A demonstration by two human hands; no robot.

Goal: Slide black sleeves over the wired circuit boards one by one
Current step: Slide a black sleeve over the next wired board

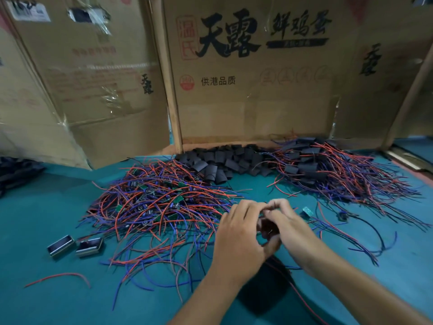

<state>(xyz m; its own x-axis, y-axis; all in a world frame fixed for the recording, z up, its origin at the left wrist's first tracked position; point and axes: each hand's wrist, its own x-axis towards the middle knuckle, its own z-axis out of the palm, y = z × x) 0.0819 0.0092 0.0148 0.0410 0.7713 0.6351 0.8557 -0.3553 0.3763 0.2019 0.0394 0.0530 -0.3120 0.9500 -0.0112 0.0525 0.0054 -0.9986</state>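
Note:
My left hand (pixel 236 238) and my right hand (pixel 289 225) meet over the green table, fingers curled round one black sleeve (pixel 268 225) held between them. Red and blue wires trail from it toward me. Whether a board sits inside the sleeve is hidden by my fingers. A tangled heap of bare wired circuit boards (pixel 154 202) lies to the left. Loose black sleeves (pixel 220 163) are piled at the back centre. A heap of sleeved boards with wires (pixel 332 170) lies at the back right.
Cardboard box walls (pixel 253 73) close off the back of the green table (pixel 46 301). Two small metal-edged cases (pixel 75 246) lie at the left. One green board (pixel 307 211) lies just right of my hands. A stray red wire (pixel 58 276) lies near left.

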